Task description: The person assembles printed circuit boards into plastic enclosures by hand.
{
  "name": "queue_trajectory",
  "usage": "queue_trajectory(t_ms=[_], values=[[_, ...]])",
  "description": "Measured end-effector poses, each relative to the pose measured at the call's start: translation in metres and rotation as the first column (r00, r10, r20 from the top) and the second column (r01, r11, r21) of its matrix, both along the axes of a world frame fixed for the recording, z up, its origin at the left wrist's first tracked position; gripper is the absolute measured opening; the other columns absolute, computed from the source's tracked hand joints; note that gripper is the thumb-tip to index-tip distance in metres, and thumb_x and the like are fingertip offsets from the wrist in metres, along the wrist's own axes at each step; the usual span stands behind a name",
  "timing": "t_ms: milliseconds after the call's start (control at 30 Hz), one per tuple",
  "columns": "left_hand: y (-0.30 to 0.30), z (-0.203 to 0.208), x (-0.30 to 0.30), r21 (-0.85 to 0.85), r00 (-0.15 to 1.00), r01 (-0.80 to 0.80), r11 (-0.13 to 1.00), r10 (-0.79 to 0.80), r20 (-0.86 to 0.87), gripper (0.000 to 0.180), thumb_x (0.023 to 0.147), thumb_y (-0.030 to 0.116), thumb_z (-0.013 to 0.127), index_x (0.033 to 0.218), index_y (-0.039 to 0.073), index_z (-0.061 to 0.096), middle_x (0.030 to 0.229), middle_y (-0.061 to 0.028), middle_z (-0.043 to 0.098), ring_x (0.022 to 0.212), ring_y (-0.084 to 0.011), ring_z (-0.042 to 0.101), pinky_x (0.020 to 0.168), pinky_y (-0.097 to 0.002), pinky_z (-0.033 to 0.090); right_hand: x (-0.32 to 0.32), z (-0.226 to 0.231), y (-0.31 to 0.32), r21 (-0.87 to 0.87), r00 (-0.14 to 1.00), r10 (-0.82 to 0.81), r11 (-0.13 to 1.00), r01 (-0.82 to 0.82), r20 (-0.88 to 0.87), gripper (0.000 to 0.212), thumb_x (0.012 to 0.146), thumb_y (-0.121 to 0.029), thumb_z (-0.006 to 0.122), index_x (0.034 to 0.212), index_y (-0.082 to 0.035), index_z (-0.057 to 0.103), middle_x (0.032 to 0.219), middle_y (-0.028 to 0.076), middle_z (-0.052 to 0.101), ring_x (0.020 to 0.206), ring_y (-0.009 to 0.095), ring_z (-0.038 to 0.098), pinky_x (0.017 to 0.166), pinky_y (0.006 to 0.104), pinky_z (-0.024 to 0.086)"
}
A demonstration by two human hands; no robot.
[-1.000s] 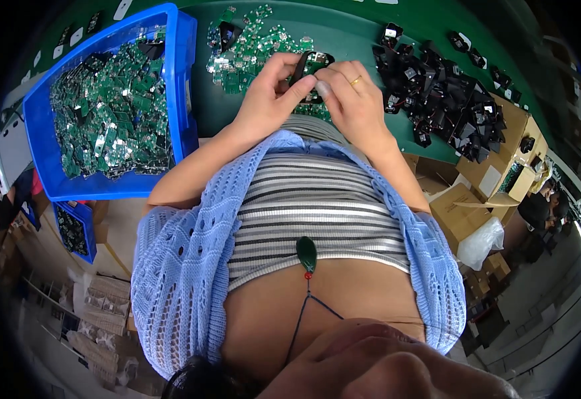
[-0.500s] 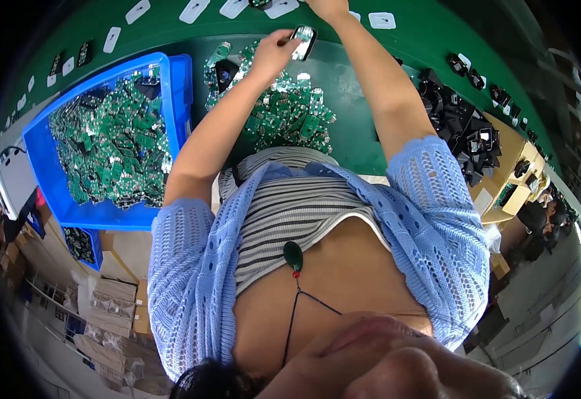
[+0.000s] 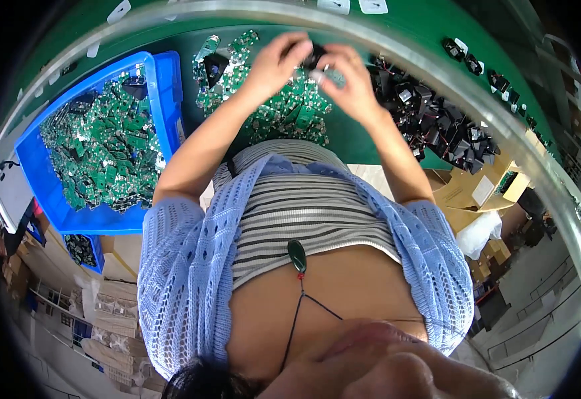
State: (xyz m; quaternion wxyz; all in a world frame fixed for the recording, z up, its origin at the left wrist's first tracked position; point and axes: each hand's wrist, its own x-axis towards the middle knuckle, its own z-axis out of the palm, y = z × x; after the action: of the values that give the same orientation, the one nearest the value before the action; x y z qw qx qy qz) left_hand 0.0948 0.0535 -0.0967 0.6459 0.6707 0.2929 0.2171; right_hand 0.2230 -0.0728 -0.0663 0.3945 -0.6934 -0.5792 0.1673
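Note:
Both my hands meet above a pile of green circuit boards [image 3: 290,110] on the green bench. Between them is a small black plastic housing [image 3: 314,58], tilted, its inside hidden from this view. My left hand [image 3: 278,63] pinches its left side between thumb and fingers. My right hand [image 3: 349,78] closes in from the right, fingers curled against the housing and slightly blurred. Another black housing [image 3: 215,68] lies among the boards at the pile's left side.
A blue bin [image 3: 94,221] full of green boards stands at left. Black housings with wires [image 3: 437,120] are heaped at right, near a cardboard box [image 3: 467,191]. A blurred pale rail [image 3: 430,50] arches across the far side; white pieces [image 3: 373,6] lie beyond it.
My right hand has come back from the far edge to meet my left at the housing. The housing has turned from its lighter face to dark. The pale rail has come into view.

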Motion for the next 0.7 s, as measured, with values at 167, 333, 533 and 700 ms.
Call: queue_trajectory(t_ms=[167, 333, 533, 700], values=[[-0.027, 0.048, -0.066, -0.615, 0.918, 0.254, 0.747, -0.386, -0.09, 0.046, 0.088, 0.027, 0.057, 0.121, -0.003, 0.047, 0.1, -0.0117, 0.059, 0.077, -0.0167, 0.062, 0.063, -0.0251, 0.051, -0.039, 0.005, -0.047, -0.08, 0.935, 0.079, 0.99, -0.113, -0.344, 0.014, 0.076, -0.003, 0.066, 0.089, -0.005, 0.062, 0.101, 0.012, 0.059, 0.095, 0.025, 0.058, 0.082, 0.0329, 0.045], [-0.052, 0.067, -0.102, -0.687, 0.873, 0.28, 0.67, -0.476, -0.108, 0.04, 0.087, 0.027, 0.058, 0.113, -0.003, 0.054, 0.1, -0.0136, 0.061, 0.081, -0.0204, 0.063, 0.071, -0.0297, 0.052, -0.052, -0.01, -0.063, -0.381, 0.893, -0.262, 0.918, 0.112, -0.366, 0.027, 0.079, -0.016, 0.065, 0.103, -0.005, 0.059, 0.102, 0.012, 0.058, 0.096, 0.027, 0.056, 0.081, 0.035, 0.046], [-0.048, 0.061, -0.116, -0.294, 0.671, 0.582, 0.758, -0.652, -0.353, 0.034, 0.085, 0.024, 0.058, 0.109, 0.001, 0.057, 0.099, -0.0072, 0.063, 0.087, -0.0148, 0.059, 0.077, -0.0285, 0.045, -0.04, -0.07, -0.065, -0.365, 0.924, -0.198, 0.875, 0.317, 0.327, 0.04, 0.071, -0.016, 0.066, 0.107, -0.008, 0.051, 0.107, 0.012, 0.049, 0.101, 0.031, 0.047, 0.081, 0.0414, 0.045], [-0.067, 0.07, -0.119, -0.359, 0.805, 0.557, 0.749, -0.594, 0.009, 0.039, 0.079, 0.0, 0.048, 0.118, 0.001, 0.051, 0.106, -0.0098, 0.06, 0.099, -0.0112, 0.054, 0.085, -0.0252, 0.042, -0.05, -0.075, -0.065, -0.424, 0.942, -0.178, 0.858, 0.29, 0.285, 0.031, 0.074, -0.021, 0.064, 0.1, -0.007, 0.054, 0.101, 0.012, 0.052, 0.099, 0.031, 0.049, 0.081, 0.0414, 0.045]])
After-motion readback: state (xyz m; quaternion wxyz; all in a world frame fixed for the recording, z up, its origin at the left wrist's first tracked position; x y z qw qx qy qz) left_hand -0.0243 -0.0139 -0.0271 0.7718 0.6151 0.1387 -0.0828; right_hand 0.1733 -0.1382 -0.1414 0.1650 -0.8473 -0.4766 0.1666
